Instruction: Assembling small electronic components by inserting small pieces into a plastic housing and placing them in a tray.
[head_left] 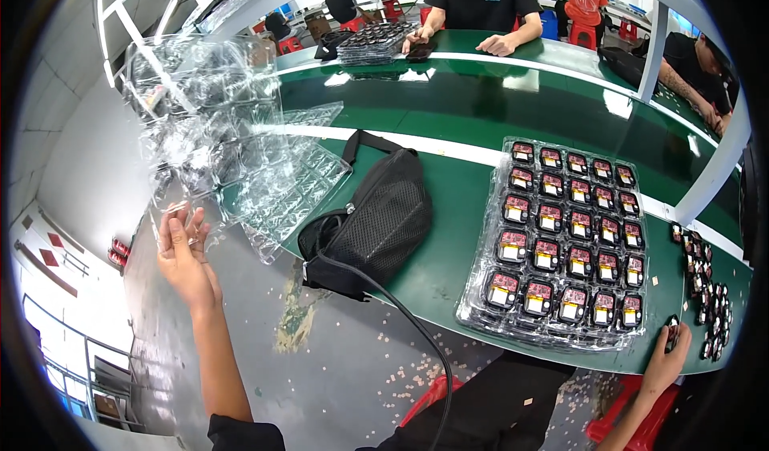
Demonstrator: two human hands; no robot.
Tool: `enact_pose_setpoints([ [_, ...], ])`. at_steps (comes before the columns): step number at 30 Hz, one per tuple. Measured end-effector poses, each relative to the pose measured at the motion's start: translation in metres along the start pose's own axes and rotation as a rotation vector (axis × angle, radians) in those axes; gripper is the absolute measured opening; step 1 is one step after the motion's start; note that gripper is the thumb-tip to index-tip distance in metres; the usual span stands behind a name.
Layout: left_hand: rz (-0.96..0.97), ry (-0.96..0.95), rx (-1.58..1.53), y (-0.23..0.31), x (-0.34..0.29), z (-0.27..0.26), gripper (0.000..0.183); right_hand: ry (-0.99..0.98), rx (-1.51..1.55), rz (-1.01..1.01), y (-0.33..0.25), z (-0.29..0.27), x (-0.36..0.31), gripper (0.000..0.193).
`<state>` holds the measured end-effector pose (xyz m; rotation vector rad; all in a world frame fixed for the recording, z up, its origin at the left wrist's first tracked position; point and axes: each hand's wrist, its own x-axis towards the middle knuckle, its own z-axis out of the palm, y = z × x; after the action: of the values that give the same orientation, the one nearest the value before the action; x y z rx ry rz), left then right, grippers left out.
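A strip of green tabletop [452, 235] gives passage between the black mesh bag [380, 219] and the filled clear tray [474, 303]; a black cord [424, 325] crosses its near edge. Clear plastic trays [200, 106] block the left. Rightward, only a narrow lane separates the filled tray from loose black units [697, 265], beneath a white post [717, 167].

1. Bright indoor light prevailed; tube lamps [102, 28] glowed at upper left.
2. White glare patched the green belt [456, 114]; clear plastic trays [196, 151] glinted.
3. The lower-left background [36, 283] washed out nearly to white.
4. Fisheye distortion bowed straight edges toward a black rim.
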<state>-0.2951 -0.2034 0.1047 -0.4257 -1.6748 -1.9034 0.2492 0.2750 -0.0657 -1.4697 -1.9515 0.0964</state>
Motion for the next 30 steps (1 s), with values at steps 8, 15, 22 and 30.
enact_pose_setpoints([
  [8,-0.425,-0.257,-0.719,0.027,-0.060,0.025,0.033,-0.012,-0.057,0.028,-0.004,-0.008,0.000,0.036],
  [15,-0.933,-0.406,-0.911,0.056,-0.144,0.105,0.030,0.187,0.512,-0.163,-0.093,-0.046,-0.021,0.048],
  [22,-1.155,-0.711,-0.857,0.084,-0.200,0.150,0.044,-0.211,1.177,0.096,-0.207,-0.072,-0.042,0.084],
  [30,-0.379,-0.577,-0.506,0.083,-0.206,0.134,0.076,-0.194,1.158,0.255,-0.188,-0.056,-0.018,0.062],
])
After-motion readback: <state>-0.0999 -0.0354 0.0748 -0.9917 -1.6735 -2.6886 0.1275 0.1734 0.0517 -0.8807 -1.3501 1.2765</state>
